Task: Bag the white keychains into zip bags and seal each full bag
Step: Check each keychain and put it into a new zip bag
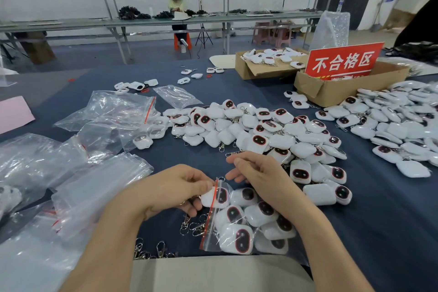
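Note:
A clear zip bag (251,223) with a red seal strip lies near the table's front edge, holding several white keychains with dark oval faces. My left hand (180,188) pinches a white keychain (209,197) at the bag's mouth. My right hand (258,173) hovers just above the bag's upper end, fingers loosely curled; whether they touch the plastic is unclear. A large heap of loose white keychains (260,133) lies beyond my hands. Metal clasps (192,225) stick out of the bag's mouth.
Empty zip bags (102,185) are piled at the left. Another spread of keychains (398,125) covers the right side. Two cardboard boxes (331,92) stand at the back right, one with a red sign (343,60). A person sits at a far table.

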